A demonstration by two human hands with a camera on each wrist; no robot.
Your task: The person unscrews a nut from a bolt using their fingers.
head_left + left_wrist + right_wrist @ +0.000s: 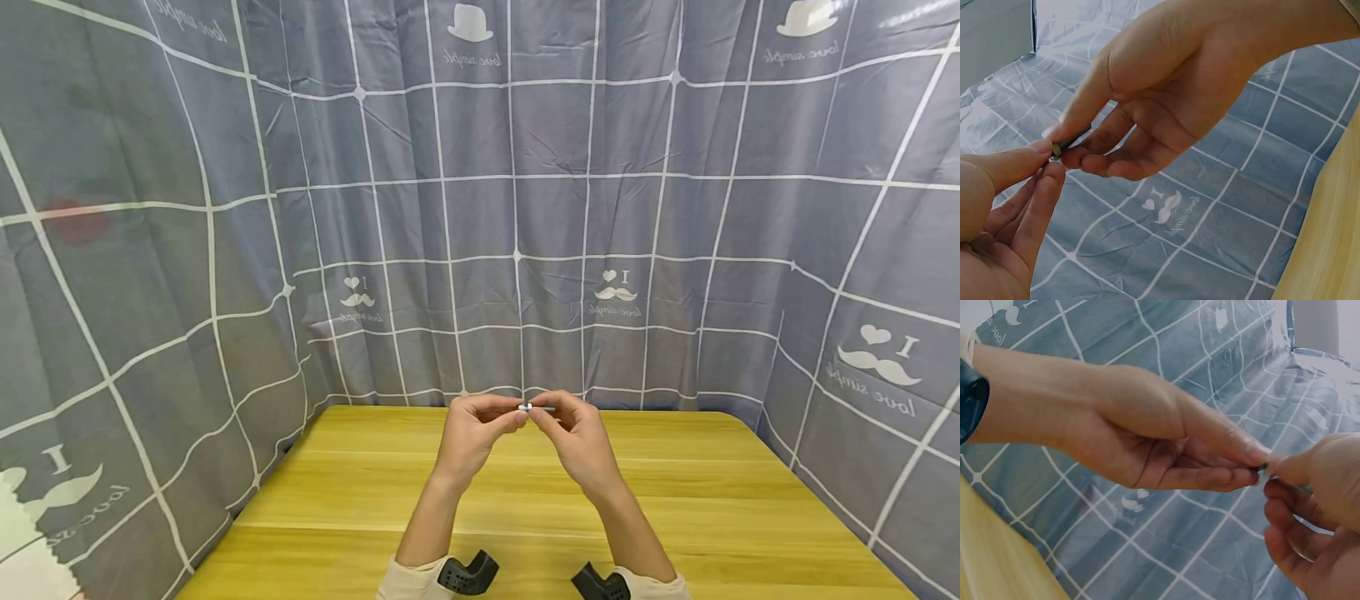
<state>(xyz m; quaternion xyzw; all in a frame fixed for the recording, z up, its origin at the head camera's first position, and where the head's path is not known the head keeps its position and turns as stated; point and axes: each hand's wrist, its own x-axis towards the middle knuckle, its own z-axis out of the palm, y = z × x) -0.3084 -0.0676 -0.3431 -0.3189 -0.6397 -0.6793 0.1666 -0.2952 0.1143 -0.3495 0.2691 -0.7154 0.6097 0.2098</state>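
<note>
Both hands meet above the far edge of the table, fingertip to fingertip, around a small metal bolt (1076, 139). Its dark, threaded shank points toward the right hand's palm side, and a shiny collar, perhaps a nut (1055, 150), shows where the fingertips meet. My left hand (470, 435) pinches the left end between thumb and forefinger. From the other side, the thumb and forefinger of my right hand (577, 435) pinch the shank near the collar. The bolt's left end is hidden by fingertips. In the right wrist view the bolt is mostly covered.
A yellow wood-grain table (360, 492) lies below the hands. Grey curtains (555, 217) with white grid lines hang around its back and sides. Black wrist devices (468, 573) sit at both cuffs. A pale scalloped cloth edge (30, 554) shows at lower left.
</note>
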